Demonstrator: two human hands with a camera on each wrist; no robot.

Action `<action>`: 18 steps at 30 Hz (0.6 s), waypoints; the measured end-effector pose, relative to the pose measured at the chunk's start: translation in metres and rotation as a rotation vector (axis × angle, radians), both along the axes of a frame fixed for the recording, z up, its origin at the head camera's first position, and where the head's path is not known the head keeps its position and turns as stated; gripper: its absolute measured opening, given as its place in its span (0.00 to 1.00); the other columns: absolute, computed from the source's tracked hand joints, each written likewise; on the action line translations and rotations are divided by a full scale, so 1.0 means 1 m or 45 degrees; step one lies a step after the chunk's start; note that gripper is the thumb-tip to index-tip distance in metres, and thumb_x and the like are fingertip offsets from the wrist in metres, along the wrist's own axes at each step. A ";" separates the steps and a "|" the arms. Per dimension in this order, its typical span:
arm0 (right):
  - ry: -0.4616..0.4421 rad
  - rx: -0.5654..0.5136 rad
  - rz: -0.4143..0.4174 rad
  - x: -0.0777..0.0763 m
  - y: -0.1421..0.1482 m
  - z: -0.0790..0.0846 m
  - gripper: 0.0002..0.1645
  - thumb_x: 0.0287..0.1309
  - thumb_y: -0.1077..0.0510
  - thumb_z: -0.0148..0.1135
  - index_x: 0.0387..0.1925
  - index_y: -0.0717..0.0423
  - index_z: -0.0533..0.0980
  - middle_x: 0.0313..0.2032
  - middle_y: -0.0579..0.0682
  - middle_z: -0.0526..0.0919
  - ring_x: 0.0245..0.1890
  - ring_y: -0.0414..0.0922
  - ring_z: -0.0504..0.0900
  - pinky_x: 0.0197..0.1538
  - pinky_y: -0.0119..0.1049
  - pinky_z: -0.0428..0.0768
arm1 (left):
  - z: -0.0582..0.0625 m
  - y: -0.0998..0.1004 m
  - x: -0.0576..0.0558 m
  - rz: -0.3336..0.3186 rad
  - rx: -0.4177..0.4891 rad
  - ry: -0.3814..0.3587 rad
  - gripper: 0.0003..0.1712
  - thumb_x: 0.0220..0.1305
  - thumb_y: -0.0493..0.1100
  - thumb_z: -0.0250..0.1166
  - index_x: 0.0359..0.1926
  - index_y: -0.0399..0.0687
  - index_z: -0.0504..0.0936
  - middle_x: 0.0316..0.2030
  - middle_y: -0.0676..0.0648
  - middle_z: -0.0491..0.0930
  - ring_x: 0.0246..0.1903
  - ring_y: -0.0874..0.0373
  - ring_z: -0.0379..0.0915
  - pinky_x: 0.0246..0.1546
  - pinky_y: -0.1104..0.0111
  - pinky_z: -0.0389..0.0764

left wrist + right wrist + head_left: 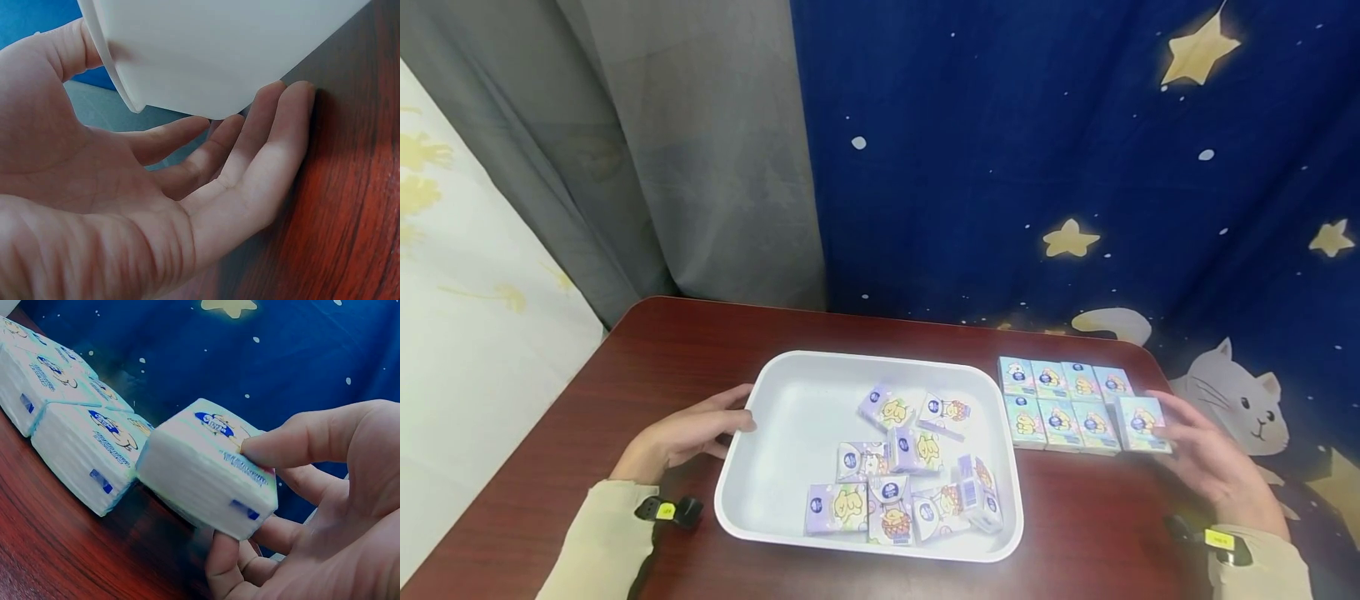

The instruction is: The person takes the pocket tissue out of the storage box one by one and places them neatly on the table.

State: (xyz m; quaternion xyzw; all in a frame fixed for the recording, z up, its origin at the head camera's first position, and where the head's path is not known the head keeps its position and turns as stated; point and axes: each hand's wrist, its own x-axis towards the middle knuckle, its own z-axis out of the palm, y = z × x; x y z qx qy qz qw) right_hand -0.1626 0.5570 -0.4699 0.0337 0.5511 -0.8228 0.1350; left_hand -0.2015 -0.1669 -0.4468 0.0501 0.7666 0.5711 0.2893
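Observation:
At the right end of two rows of light blue tissue packs (1060,423), my right hand (1206,458) holds one more blue tissue pack (1138,421). The right wrist view shows its thumb on the printed top and the other fingers around the side and below; this pack (203,469) is slightly tilted and raised beside its neighbour. My left hand (688,433) holds the left side of a white tray (793,433), thumb over the rim and fingers curled against the outer wall (187,56). Several purple tissue packs (837,508) lie scattered in the tray's right part.
The dark red-brown table (685,358) carries the tray and the rows. A grey curtain (722,167) and a dark blue star-patterned curtain (940,167) hang behind its far edge. The blue packs stand close to the tray's right rim.

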 end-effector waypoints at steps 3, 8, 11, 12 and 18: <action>-0.004 0.026 -0.019 0.000 0.000 -0.001 0.39 0.76 0.79 0.45 0.58 0.36 0.88 0.53 0.40 0.86 0.50 0.43 0.86 0.52 0.39 0.88 | 0.000 0.000 0.000 0.002 -0.001 -0.001 0.50 0.68 0.41 0.62 0.86 0.38 0.51 0.62 0.34 0.80 0.51 0.42 0.84 0.51 0.42 0.88; -0.042 0.164 -0.057 0.001 -0.001 0.000 0.38 0.76 0.78 0.51 0.59 0.32 0.87 0.50 0.38 0.85 0.48 0.42 0.86 0.51 0.38 0.88 | 0.000 0.000 0.001 0.000 0.001 -0.001 0.50 0.68 0.41 0.62 0.86 0.38 0.51 0.62 0.34 0.80 0.50 0.42 0.84 0.51 0.42 0.88; -0.058 0.263 -0.052 0.002 -0.001 0.000 0.37 0.76 0.76 0.52 0.59 0.30 0.85 0.50 0.37 0.85 0.48 0.42 0.86 0.51 0.38 0.87 | 0.001 0.000 0.001 -0.001 0.004 -0.003 0.50 0.68 0.41 0.62 0.86 0.37 0.51 0.61 0.34 0.80 0.50 0.42 0.84 0.51 0.42 0.88; -0.056 0.296 -0.043 0.002 -0.001 0.000 0.37 0.76 0.76 0.52 0.59 0.29 0.84 0.50 0.37 0.85 0.47 0.42 0.86 0.50 0.37 0.87 | 0.001 0.000 0.000 -0.001 0.005 -0.005 0.50 0.68 0.41 0.62 0.86 0.37 0.51 0.61 0.34 0.80 0.50 0.42 0.84 0.51 0.42 0.88; -0.010 0.342 -0.017 0.002 -0.002 -0.002 0.38 0.75 0.78 0.52 0.59 0.29 0.84 0.49 0.40 0.85 0.46 0.43 0.87 0.49 0.37 0.87 | 0.001 0.000 0.000 -0.003 0.010 -0.005 0.50 0.68 0.41 0.62 0.86 0.38 0.51 0.62 0.34 0.80 0.50 0.42 0.84 0.51 0.42 0.88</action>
